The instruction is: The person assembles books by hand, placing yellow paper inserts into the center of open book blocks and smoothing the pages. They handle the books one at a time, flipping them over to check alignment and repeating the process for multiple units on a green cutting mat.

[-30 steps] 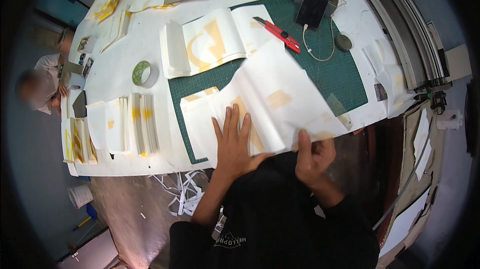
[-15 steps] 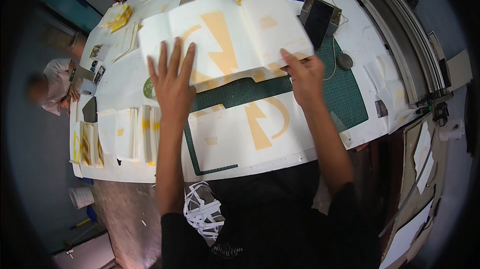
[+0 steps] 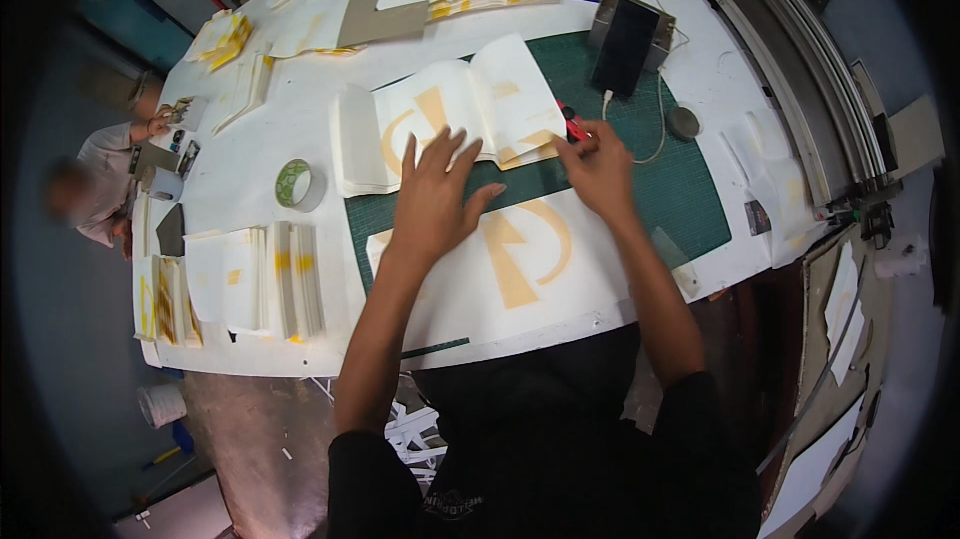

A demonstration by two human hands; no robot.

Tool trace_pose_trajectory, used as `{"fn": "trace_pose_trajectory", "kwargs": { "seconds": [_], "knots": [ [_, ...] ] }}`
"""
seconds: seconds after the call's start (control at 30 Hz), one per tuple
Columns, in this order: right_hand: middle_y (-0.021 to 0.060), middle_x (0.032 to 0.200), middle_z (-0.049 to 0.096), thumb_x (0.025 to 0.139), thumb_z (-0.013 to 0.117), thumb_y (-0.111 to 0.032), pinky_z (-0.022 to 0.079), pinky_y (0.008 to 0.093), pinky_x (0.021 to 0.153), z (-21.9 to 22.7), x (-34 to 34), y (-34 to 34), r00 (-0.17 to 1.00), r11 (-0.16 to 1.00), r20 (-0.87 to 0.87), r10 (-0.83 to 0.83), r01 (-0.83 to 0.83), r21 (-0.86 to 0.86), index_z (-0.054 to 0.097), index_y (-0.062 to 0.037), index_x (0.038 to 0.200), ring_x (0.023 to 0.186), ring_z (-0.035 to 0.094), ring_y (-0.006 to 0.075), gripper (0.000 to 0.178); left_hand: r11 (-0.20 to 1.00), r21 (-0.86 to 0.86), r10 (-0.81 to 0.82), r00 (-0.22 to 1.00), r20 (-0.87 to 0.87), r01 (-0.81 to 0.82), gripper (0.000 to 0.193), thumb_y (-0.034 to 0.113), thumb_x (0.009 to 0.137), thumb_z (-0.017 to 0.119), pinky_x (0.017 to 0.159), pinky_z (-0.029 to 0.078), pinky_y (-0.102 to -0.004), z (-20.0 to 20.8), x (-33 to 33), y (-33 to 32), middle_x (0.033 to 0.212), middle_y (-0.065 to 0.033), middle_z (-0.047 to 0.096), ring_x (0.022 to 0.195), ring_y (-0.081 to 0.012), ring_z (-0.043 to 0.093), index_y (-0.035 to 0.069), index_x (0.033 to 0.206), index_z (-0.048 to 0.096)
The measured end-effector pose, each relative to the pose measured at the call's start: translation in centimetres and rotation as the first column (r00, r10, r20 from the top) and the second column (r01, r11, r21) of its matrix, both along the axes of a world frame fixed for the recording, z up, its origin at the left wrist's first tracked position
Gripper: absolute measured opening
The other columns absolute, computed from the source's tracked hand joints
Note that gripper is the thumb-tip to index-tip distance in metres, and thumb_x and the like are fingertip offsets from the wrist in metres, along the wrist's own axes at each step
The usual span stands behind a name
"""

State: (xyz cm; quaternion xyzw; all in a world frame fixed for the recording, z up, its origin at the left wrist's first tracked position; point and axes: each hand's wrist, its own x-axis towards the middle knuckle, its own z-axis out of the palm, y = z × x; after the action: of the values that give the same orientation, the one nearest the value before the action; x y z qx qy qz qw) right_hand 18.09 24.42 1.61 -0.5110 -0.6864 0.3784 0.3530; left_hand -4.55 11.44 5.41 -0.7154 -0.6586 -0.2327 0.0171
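Observation:
A printed, folded white paper sheet [image 3: 470,89] with orange shapes lies across the green cutting mat [image 3: 660,189], its panels partly raised along the creases. My left hand [image 3: 440,204] hovers over its near edge, fingers spread and holding nothing. At the sheet's right corner, the thumb and fingers of my right hand [image 3: 603,174] are closed on the paper's edge. Just beyond those fingers is a red tool [image 3: 571,123], mostly hidden. Nearer to me lies another printed paper sheet [image 3: 520,254], partly covered by my left forearm.
Left of the mat stand a green-cored tape roll [image 3: 300,186] and folded paper stacks [image 3: 270,279]. A dark phone [image 3: 625,44] leans on a metal box, its cable running past a round tin [image 3: 684,123]. Grey board [image 3: 380,24] lies farther back. Another person [image 3: 110,174] is at the left edge.
The lifted sheet has come down onto the mat, uncovering the grey board and yellow-edged stack behind. My left hand has left the paper and shifted right and nearer; my right hand stays by its corner.

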Motion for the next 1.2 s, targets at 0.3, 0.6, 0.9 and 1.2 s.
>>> {"fn": "trace_pose_trajectory", "kwargs": {
  "seconds": [0.3, 0.6, 0.9, 1.2],
  "knots": [
    [0.0138, 0.115, 0.068, 0.081, 0.091, -0.023, 0.054, 0.0377, 0.091, 2.1, 8.3, 0.6, 0.843, 0.902, 0.328, 0.425, -0.425, -0.078, 0.076, -0.0050, 0.124, 0.105, 0.067, 0.0265, 0.049, 0.999, 0.041, -0.026, 0.976, 0.216, 0.017, 0.042, 0.025, 0.091, 0.083, 0.101, 0.044, -0.0469, -5.4, 5.3, -2.3, 0.122, -0.0150, 0.066, 0.114, -0.0333, 0.060, 0.002, 0.124, 0.073],
    [0.0147, 0.118, 0.065, 0.074, 0.096, -0.025, 0.049, 0.0435, 0.102, 0.8, 8.1, 1.1, 0.776, 0.874, 0.436, 0.457, -0.483, -0.055, 0.076, -0.0090, 0.120, 0.119, 0.062, 0.0338, 0.053, 0.999, 0.024, -0.038, 0.988, 0.152, 0.034, 0.043, 0.029, 0.091, 0.084, 0.097, 0.042, -0.0443, -6.2, 5.3, -2.2, 0.110, -0.0103, 0.062, 0.107, -0.0283, 0.057, 0.006, 0.126, 0.073],
    [0.0112, 0.113, 0.067, 0.073, 0.097, -0.022, 0.051, 0.0409, 0.097, 0.9, 7.9, 1.5, 0.769, 0.864, 0.421, 0.482, -0.498, -0.080, 0.075, -0.0085, 0.111, 0.112, 0.063, 0.0297, 0.045, 0.997, -0.080, 0.004, 0.979, 0.206, 0.013, 0.045, 0.032, 0.092, 0.082, 0.101, 0.038, -0.0423, -5.6, 5.4, -2.0, 0.109, -0.0100, 0.060, 0.107, -0.0280, 0.056, 0.007, 0.128, 0.073],
    [0.0109, 0.112, 0.066, 0.072, 0.097, -0.025, 0.046, 0.0450, 0.099, -0.3, 7.7, 2.5, 0.754, 0.844, 0.418, 0.507, -0.532, -0.065, 0.071, -0.0121, 0.101, 0.116, 0.062, 0.0319, 0.041, 0.999, -0.052, 0.005, 0.980, 0.199, 0.005, 0.044, 0.031, 0.092, 0.082, 0.102, 0.038, -0.0426, -5.7, 5.5, -1.9, 0.109, -0.0104, 0.059, 0.107, -0.0282, 0.056, 0.007, 0.128, 0.073]
  ]
}}
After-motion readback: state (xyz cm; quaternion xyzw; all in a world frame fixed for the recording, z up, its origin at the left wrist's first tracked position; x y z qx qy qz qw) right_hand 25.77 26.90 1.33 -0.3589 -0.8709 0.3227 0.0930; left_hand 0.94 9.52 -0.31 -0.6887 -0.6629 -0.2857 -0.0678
